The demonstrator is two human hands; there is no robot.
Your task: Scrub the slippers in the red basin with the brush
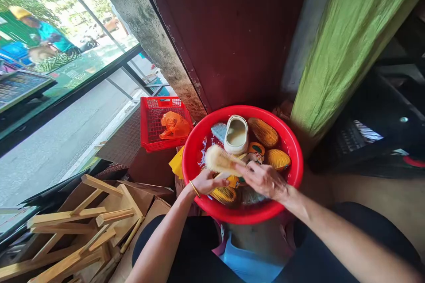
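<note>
My right hand [264, 180] is closed around a pale scrub brush [219, 159], its left end blurred by motion above the water. Below it, my left hand [210, 182], with a gold bangle [194, 189] on the wrist, has its thumb stretched rightward against something pale; its other fingers are mostly hidden. Both hands are over a red basin [298, 150] holding water and several shoes. Among them are a white clog [236, 135], a brown-yellow sole [263, 132], a yellow shoe [279, 159] and a yellow ridged sole [224, 194] near my left hand.
A red plastic crate [146, 135] with an orange bag [175, 126] stands left of the basin. Wooden stool frames [86, 216] are piled at lower left. A green cloth [341, 44] hangs at right. A person [49, 35] is outside beyond the window. Something blue [245, 258] lies between my knees.
</note>
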